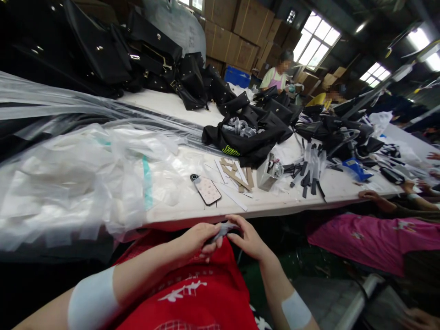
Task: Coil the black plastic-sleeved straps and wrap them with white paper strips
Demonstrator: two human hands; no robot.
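A small grey piece (224, 229) is just below the middle of the frame, in front of the counter (185, 207). The left hand (202, 239) has its grip pinched on it. The right hand (250, 238) has a half-curled grip by the other end, maybe to steady it; I cannot tell how tight. A phone (207, 190) lies just above, perhaps to stay close. Clear plastic (68, 183) covers the left.
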